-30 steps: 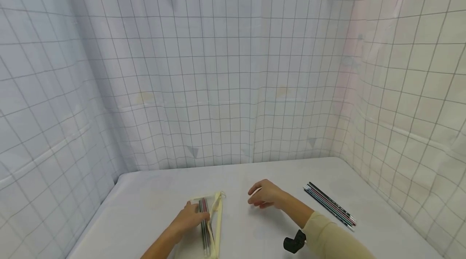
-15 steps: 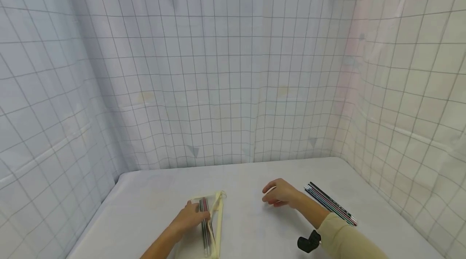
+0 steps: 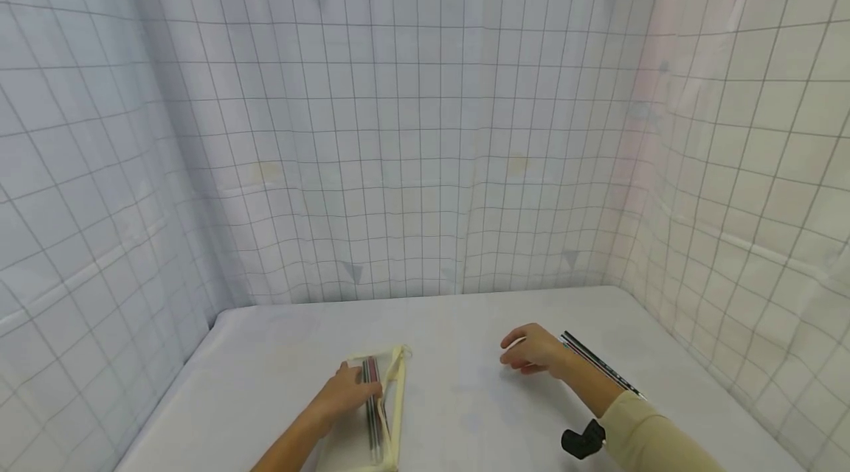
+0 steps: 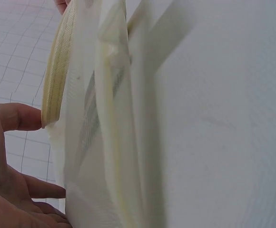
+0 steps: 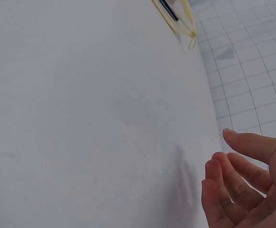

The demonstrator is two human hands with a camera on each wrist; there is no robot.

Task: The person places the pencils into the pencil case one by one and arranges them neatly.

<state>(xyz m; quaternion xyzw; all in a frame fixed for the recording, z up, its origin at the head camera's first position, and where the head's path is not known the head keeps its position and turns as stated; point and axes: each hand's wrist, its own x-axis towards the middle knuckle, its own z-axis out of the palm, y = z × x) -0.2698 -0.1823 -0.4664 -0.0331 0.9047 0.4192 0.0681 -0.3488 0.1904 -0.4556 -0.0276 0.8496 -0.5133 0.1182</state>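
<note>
On the left side of the table lies a see-through zip pouch (image 3: 398, 413) with pale yellow edging and several pencils (image 3: 373, 420) inside it. My left hand (image 3: 343, 396) grips the pouch over those pencils. In the left wrist view the thumb touches the yellow zip edge (image 4: 59, 71), while the other fingers meet the mesh lower down. My right hand (image 3: 534, 349), holding nothing, hovers over the table with fingers loosely bent. Just to its right are several loose pencils (image 3: 591, 355), partly hidden behind that hand and forearm.
White cloth covers the table (image 3: 451, 339). A white curtain (image 3: 412, 162) with a dark grid stands behind it and along both sides. The black wrist camera (image 3: 583, 440) sticks out under the right sleeve (image 3: 654, 435).
My right hand has moved rightward, away from the pouch and up to the loose pencils, and its arm now covers part of them. The left hand has kept its place on the pouch.
</note>
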